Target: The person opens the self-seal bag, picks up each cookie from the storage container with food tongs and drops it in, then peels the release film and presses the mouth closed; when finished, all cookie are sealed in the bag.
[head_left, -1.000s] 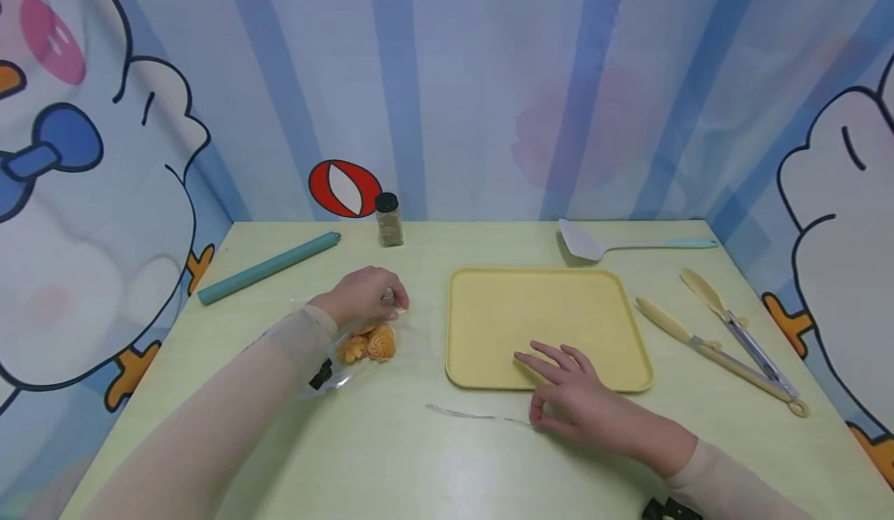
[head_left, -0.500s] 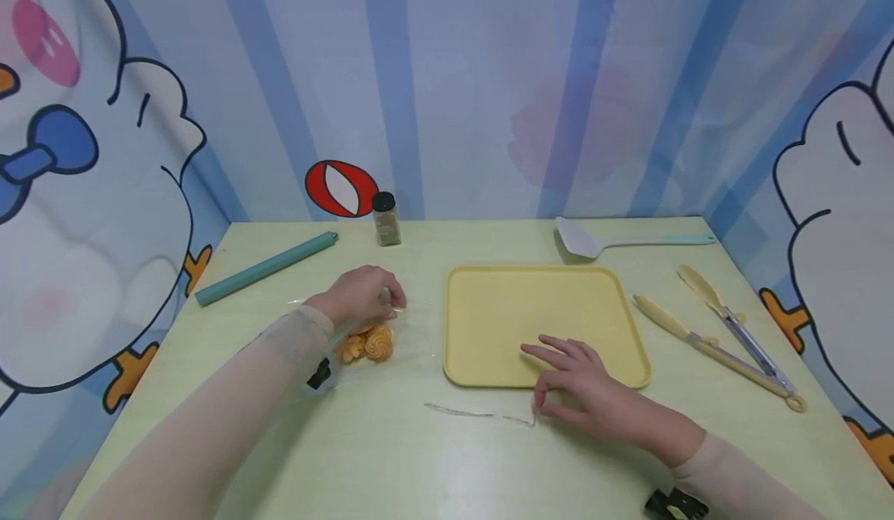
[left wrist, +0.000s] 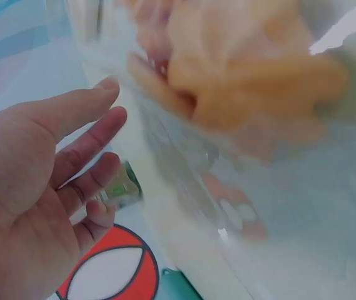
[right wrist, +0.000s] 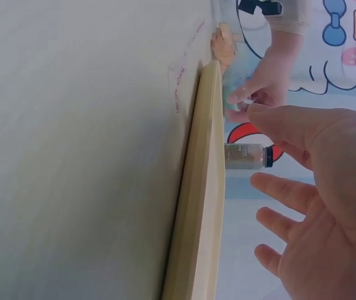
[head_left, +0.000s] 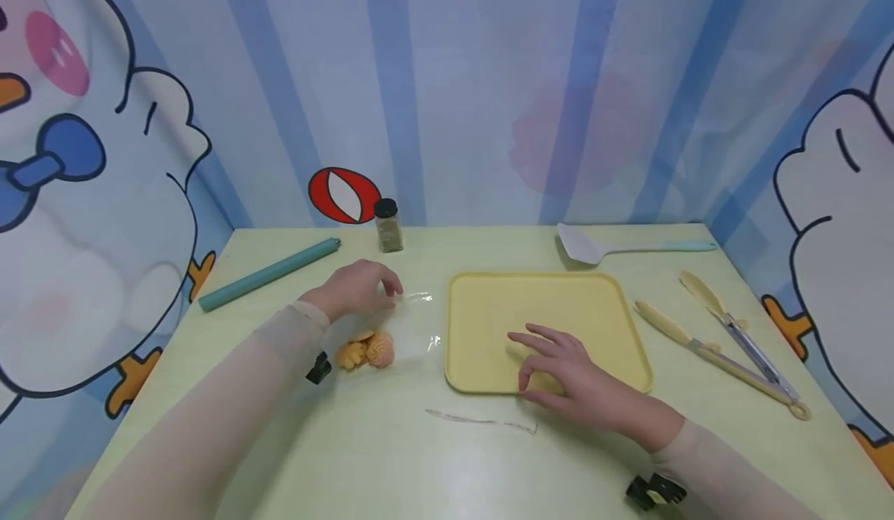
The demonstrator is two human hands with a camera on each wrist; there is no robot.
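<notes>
A clear plastic bag (head_left: 419,326) holding several cookies (head_left: 379,349) lies left of the yellow tray (head_left: 545,326). My left hand (head_left: 355,287) is over the bag's far side, fingers loosely bent; in the left wrist view nothing sits between thumb and fingers, and the bag is blurred beside them. My right hand (head_left: 576,376) hovers by the tray's near edge, fingers spread and holding nothing. A thin clear strip (head_left: 482,421) with reddish print lies on the table in front of the tray, a little left of that hand.
At the back left are a teal rod-shaped item (head_left: 268,275) and a small jar (head_left: 388,227) with a black lid. A spatula (head_left: 628,247) lies behind the tray, and yellow-handled tongs (head_left: 726,357) to its right.
My right fingers have let go of the strip's end and shifted slightly left and up. My left hand has let go of the bag's edge and moved slightly away. The strip lies on the table.
</notes>
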